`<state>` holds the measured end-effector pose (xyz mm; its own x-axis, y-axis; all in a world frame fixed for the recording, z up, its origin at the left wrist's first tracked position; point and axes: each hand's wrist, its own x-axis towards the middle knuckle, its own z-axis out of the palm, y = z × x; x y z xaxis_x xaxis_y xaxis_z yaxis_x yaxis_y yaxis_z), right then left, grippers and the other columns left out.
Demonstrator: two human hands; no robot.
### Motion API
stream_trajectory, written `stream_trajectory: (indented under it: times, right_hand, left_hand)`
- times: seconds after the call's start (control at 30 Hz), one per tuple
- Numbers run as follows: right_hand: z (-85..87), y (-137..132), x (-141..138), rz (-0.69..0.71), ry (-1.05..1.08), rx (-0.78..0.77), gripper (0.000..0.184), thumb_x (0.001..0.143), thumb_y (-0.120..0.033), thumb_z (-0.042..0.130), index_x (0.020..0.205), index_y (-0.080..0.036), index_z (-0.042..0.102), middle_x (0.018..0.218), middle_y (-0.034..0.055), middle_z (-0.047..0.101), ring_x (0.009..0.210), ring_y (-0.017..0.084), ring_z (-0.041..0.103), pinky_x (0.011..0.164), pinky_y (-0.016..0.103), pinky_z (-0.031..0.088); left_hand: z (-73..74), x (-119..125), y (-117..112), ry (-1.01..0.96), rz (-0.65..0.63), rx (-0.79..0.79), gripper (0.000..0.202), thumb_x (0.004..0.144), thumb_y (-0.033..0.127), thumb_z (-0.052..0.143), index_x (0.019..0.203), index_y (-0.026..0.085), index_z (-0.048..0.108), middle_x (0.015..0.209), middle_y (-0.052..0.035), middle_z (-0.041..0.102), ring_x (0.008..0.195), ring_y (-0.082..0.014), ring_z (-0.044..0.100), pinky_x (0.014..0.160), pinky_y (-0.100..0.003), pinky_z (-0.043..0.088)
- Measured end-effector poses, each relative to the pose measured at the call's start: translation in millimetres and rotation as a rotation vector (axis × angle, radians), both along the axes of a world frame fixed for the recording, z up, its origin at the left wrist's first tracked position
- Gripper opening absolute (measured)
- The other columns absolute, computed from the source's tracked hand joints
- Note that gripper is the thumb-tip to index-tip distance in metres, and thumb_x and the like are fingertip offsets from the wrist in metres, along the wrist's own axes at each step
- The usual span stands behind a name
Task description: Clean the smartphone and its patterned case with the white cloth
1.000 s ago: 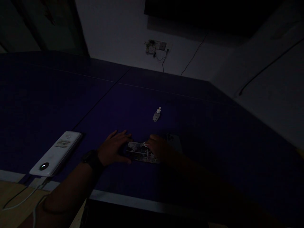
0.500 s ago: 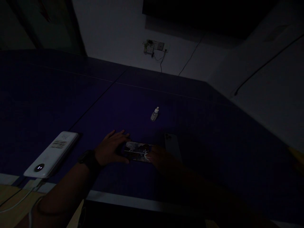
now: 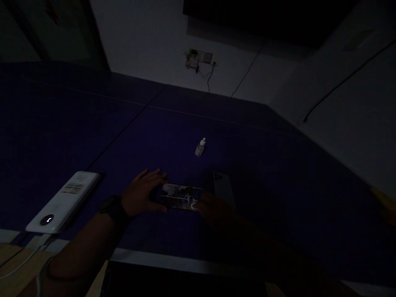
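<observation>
A flat phone-sized rectangle point(image 3: 177, 197) with a dark edge and a grey-and-white pictured face lies crosswise on the blue tabletop. My left hand point(image 3: 142, 194), with a dark watch on the wrist, rests at its left end. Its thumb and fingers are spread apart, fingertips at the upper left corner and thumb at the lower left. Over the right end, my right hand point(image 3: 212, 208) has its fingers bunched and pressed down; the dimness hides what they may hold. Just beyond that hand lies a grey phone point(image 3: 224, 187), camera side up and partly covered by the arm.
A small dropper bottle point(image 3: 199, 147) with a white top stands past the hands. At left lies a white power bank point(image 3: 64, 201) with a lit display and a plugged-in cable point(image 3: 23, 264). Wall sockets point(image 3: 201, 57) and hanging cords are at the back.
My right hand has shifted slightly on the pictured face, showing a little more of its upper right corner. My left hand stays at the left end. The whole view has moved slightly.
</observation>
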<state>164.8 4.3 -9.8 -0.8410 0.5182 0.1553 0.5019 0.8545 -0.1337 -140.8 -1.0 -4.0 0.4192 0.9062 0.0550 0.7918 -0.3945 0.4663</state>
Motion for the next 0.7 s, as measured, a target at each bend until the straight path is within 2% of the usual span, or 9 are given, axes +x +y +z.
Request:
stream_trajectory:
  times: [0.13,0.27,0.43,0.53,0.7]
  right_hand:
    - [0.2,-6.1,10.3,0.005,0.015,0.006,0.017,0.099,-0.012,0.051,0.101,-0.017,0.067,0.093,0.0064,0.063,0.079,0.016,0.056,0.067,0.026,0.046]
    - [2.2,22.1,6.0,-0.119,-0.045,0.099,0.018,0.097,-0.009,0.053,0.088,-0.015,0.067,0.086,0.0070,0.063,0.078,0.017,0.056,0.067,0.027,0.046]
    - [3.9,51.7,1.2,-0.050,-0.070,0.163,0.021,0.096,-0.006,0.052,0.088,-0.015,0.069,0.084,0.0071,0.065,0.084,0.020,0.058,0.075,0.031,0.049]
    - [3.7,46.2,7.3,-0.072,-0.019,0.131,0.023,0.098,-0.009,0.051,0.085,-0.015,0.070,0.082,0.0069,0.064,0.077,0.018,0.058,0.069,0.029,0.048]
    - [-2.2,8.8,24.3,-0.059,0.081,0.018,0.026,0.102,-0.014,0.046,0.088,-0.016,0.068,0.083,0.0068,0.062,0.075,0.016,0.057,0.066,0.027,0.046]
  left_hand:
    - [0.3,-0.2,-0.8,0.008,0.002,-0.008,0.084,0.063,0.073,0.076,0.132,0.031,0.055,0.153,-0.0078,0.049,0.147,-0.0342,0.034,0.120,-0.061,0.013]
    - [-1.9,-0.6,-0.8,0.007,0.004,0.005,0.081,0.064,0.069,0.077,0.132,0.032,0.055,0.152,-0.0072,0.049,0.146,-0.0337,0.035,0.120,-0.061,0.013]
    - [-2.4,-0.7,-1.1,0.003,-0.002,0.021,0.081,0.066,0.073,0.074,0.133,0.031,0.055,0.152,-0.0084,0.049,0.146,-0.0341,0.036,0.119,-0.062,0.015]
    - [-1.3,-0.6,-1.4,0.009,0.001,0.010,0.082,0.065,0.074,0.074,0.132,0.031,0.055,0.152,-0.0085,0.049,0.146,-0.0347,0.036,0.119,-0.063,0.017]
    - [-2.9,-1.6,-0.1,0.005,-0.006,0.031,0.082,0.065,0.076,0.072,0.131,0.031,0.056,0.151,-0.0083,0.051,0.145,-0.0358,0.037,0.118,-0.064,0.016]
